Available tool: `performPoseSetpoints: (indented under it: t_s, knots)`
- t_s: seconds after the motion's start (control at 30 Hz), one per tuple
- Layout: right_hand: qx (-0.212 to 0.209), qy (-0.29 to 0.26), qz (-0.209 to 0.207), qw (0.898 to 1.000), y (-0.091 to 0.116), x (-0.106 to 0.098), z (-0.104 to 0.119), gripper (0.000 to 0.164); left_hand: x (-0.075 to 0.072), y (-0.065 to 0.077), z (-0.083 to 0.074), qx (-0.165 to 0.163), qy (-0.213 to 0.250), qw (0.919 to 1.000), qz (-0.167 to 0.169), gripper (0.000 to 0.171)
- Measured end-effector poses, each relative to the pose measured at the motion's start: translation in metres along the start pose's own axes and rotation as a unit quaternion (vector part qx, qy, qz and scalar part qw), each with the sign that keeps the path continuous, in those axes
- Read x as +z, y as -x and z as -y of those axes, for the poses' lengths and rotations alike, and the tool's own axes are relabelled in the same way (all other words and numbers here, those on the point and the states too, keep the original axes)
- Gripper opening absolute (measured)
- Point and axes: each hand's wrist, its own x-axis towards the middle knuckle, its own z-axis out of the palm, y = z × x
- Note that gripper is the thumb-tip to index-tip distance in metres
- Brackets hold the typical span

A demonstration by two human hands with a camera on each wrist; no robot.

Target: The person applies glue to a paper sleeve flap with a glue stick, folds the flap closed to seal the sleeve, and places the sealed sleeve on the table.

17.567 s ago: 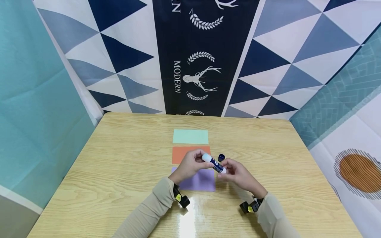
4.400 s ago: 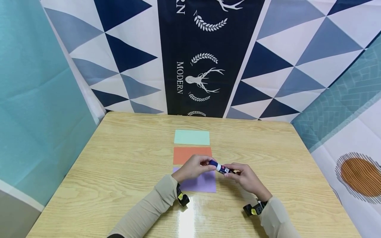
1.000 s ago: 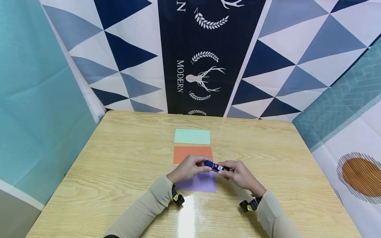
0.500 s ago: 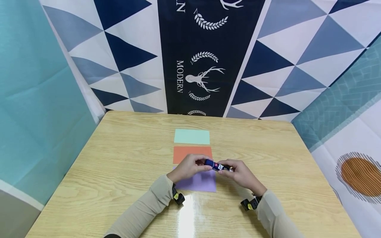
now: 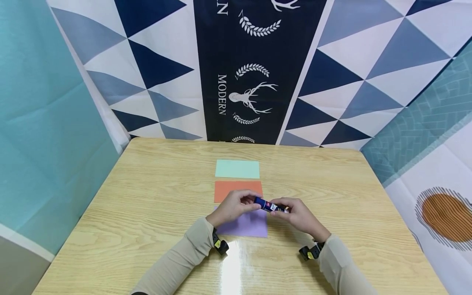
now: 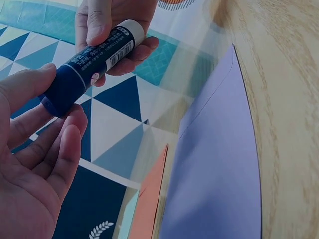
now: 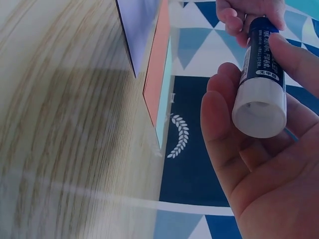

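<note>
A dark blue glue stick (image 5: 271, 205) with a white base is held between both hands above the table. My left hand (image 5: 235, 208) pinches its blue cap (image 6: 62, 89) between thumb and fingers. The right hand (image 5: 298, 214) grips the labelled barrel near the white base (image 7: 260, 112), with the thumb laid along it. The cap sits on the barrel. Beneath the hands lies a purple envelope (image 5: 247, 226), partly covered by the left hand. Beyond it is an orange envelope (image 5: 232, 190), its near edge partly hidden by the same hand.
A mint green envelope (image 5: 237, 169) lies farthest back, in a column with the other two. The wooden table (image 5: 155, 196) meets a patterned cloth (image 5: 162, 73) at its back edge. Teal cloth (image 5: 55, 123) hangs at the left. Each wrist wears a small black camera (image 5: 221, 246).
Long before, the glue stick was uncapped and its cap stood on the table; 4.4 s ago the cap was at its end. Over the last second hands and glue stick barely shift.
</note>
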Motion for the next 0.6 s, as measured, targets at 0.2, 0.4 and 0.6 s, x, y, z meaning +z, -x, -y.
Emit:
performPoseSetpoints:
  t_s: [0.2, 0.4, 0.6]
  knots:
    - [-0.005, -0.002, 0.0, 1.0, -0.002, 0.0006, 0.0005, 0.028, -0.0014, 0.001, 0.0004, 0.0, 0.01, 0.9999, -0.009, 0.034]
    - [0.0, 0.003, 0.0, 1.0, -0.0032, 0.0008, 0.0013, 0.032, -0.002, 0.0019, -0.0005, -0.005, 0.014, 0.9997, -0.017, 0.03]
    - [0.003, 0.009, 0.001, 1.0, -0.0039, 0.0008, 0.0017, 0.028, -0.0016, 0.0031, -0.0025, -0.011, 0.027, 0.9993, -0.024, 0.029]
